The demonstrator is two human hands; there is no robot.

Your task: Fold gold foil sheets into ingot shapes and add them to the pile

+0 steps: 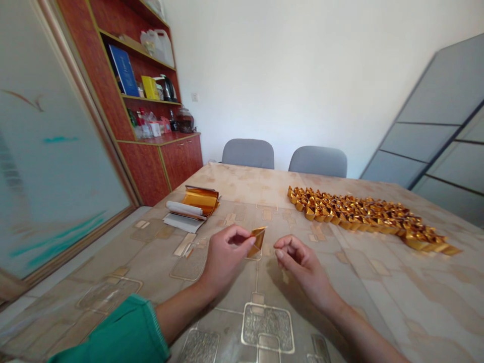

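Note:
Between the thumb and fingers of my left hand (pixel 230 254) is a small folded piece of gold foil paper (pixel 258 241), pointed at its top right corner. My right hand (pixel 300 264) hovers just to the right of it, apart from the paper, thumb and fingertips pressed together. Whether anything is in that pinch cannot be made out. To the left lies a stack of gold foil sheets (pixel 202 200), curled, with white backs showing. At the right sit rows of many folded gold paper ingots (pixel 351 209), packed closely together.
A patterned cover lies over the table (pixel 227 322). Behind its far edge stand two grey chairs (pixel 247 153) (pixel 317 160). At the back left is a red-brown cabinet (pixel 162 161) with bottles, a kettle and boxes on its shelves. A frosted sliding door (pixel 56 151) is on the left.

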